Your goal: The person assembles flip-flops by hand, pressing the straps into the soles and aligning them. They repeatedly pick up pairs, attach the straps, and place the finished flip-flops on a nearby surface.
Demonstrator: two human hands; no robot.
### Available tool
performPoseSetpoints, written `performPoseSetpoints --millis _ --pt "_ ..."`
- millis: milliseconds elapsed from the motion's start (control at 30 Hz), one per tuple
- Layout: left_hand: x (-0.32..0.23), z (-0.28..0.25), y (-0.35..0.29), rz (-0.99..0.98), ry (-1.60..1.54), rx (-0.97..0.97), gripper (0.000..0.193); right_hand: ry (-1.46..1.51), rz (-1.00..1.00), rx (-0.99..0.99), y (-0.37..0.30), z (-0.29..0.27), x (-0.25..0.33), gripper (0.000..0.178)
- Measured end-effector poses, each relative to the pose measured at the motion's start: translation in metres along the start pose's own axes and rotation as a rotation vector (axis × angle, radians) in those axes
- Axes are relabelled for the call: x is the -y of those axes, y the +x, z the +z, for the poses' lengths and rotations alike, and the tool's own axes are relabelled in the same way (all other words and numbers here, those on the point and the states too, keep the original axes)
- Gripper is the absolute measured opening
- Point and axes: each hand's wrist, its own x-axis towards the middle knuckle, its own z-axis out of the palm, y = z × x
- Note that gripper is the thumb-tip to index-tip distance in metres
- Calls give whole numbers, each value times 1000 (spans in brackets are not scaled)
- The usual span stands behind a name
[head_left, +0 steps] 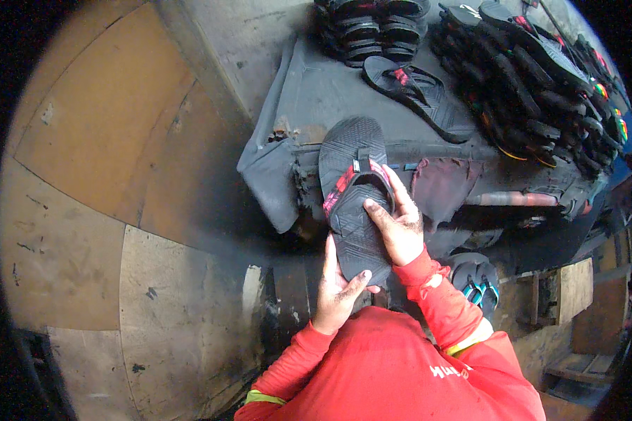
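Between both hands I hold a black flip-flop (358,224) with a patterned sole and a strap marked in red and pink. Its toe end points away from me, over the front edge of the dark-covered workbench (337,84). My left hand (337,295) grips the heel end, thumb on the top face and fingers along the left side. My right hand (400,228) is closed on the right side near the strap, its thumb lying on the footbed. The fingers under the sole are hidden.
Another flip-flop (407,88) lies on the bench. Behind it stand stacked black sandals (372,31), with a large heap of flip-flops (534,77) at the right. Worn wooden panels (105,140) rise on the left. Below right are blue-strapped flip-flops (476,281) and a wooden box (574,291).
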Motion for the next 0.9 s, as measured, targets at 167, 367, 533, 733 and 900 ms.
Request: performPoseSetpoints --millis 167,367,533,733,900 --pt "-8 -1 -2 -14 10 16 92 43 34 75 -1 -3 8 81" --pt "-25 4 -3 -18 -5 34 92 95 283 22 -12 -30 30 87" --pt "-40 14 0 3 0 58 90 -72 175 -52 -24 -41 30 75" --pt "-36 14 6 33 13 66 94 -673 -188 -456 26 -115 64 72" --pt "-24 7 7 18 -35 76 94 -1204 -288 -273 80 -144 75 99"
